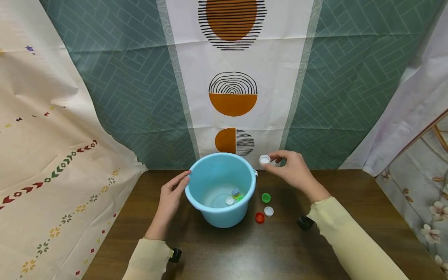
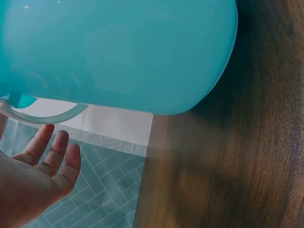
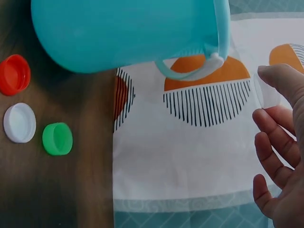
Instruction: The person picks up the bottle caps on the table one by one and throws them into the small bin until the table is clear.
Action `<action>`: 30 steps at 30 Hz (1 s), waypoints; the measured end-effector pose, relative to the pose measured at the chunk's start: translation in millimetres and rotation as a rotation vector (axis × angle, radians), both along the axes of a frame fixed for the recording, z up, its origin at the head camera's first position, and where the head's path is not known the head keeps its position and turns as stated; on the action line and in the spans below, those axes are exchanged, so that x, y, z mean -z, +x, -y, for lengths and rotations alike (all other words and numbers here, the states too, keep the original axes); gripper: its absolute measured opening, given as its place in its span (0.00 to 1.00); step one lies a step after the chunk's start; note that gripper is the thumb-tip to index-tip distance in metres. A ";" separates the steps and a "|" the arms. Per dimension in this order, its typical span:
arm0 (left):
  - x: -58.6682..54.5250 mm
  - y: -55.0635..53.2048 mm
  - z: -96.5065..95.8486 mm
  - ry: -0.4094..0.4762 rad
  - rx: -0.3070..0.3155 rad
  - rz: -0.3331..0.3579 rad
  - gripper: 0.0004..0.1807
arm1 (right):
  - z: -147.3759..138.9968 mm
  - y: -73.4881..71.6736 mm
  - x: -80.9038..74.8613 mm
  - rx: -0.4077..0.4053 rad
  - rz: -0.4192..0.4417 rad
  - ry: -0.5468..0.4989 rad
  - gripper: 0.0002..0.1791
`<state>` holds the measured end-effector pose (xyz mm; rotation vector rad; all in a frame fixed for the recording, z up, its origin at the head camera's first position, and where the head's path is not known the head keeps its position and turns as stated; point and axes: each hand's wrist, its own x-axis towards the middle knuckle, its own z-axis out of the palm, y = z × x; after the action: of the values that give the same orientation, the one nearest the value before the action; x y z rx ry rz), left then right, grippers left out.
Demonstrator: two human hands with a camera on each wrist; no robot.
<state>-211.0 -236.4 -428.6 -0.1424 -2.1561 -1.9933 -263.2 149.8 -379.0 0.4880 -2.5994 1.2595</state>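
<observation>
A light-blue bucket (image 1: 221,217) stands upright on the table. My left hand (image 1: 171,196) grips its rim at the left side with thumb and forefinger. In the left wrist view the other fingers (image 2: 57,152) hang loosely below the bucket's handle (image 2: 52,116). To the right of the rim and above the table, my right hand (image 1: 292,169) pinches a white bottle cap (image 1: 265,160) between thumb and fingers. Inside the bucket lie several caps, including a white cap (image 1: 229,201), a blue cap (image 1: 235,192) and a partly hidden green one.
Right of the bucket, a green cap (image 1: 266,198), a white cap (image 1: 268,211) and a red cap (image 1: 259,217) lie on the dark wooden table (image 1: 224,256). A patterned cloth (image 1: 140,97) hangs behind the table's far edge; more cloth hangs at both sides.
</observation>
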 end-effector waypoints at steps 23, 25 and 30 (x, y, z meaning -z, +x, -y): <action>16.8 -8.5 5.4 -0.010 -0.025 -0.028 0.21 | 57.4 1.0 -20.4 -0.135 0.002 -0.056 0.19; 12.9 -6.4 4.2 -0.002 -0.017 -0.023 0.20 | 62.7 1.3 -21.7 -0.144 0.001 -0.050 0.19; -6.7 3.8 -1.9 0.003 0.009 -0.004 0.20 | 73.7 1.6 -23.1 -0.159 -0.028 -0.032 0.18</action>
<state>-207.1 -234.5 -421.9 -0.1560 -2.1542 -1.9991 -261.6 76.1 -356.0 0.7132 -2.5566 1.3291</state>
